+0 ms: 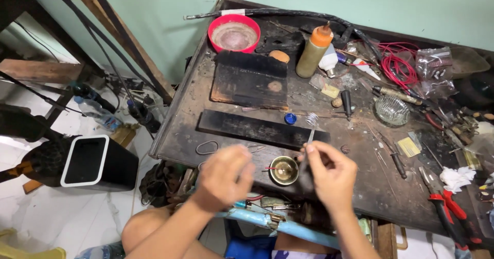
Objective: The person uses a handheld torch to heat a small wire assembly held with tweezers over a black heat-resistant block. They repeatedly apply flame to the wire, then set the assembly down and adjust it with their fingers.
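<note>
A small brass bowl (283,170) sits at the bench's (360,187) near edge — contents unclear. The right hand (329,174) pinches a thin metal strip (311,135) just beside it; the left hand (222,177) is loosely curled — its grip cannot be told.

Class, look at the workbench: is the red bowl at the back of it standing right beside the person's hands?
No. The red bowl stands at the far edge, while the left hand and right hand work near the small brass bowl.
</note>
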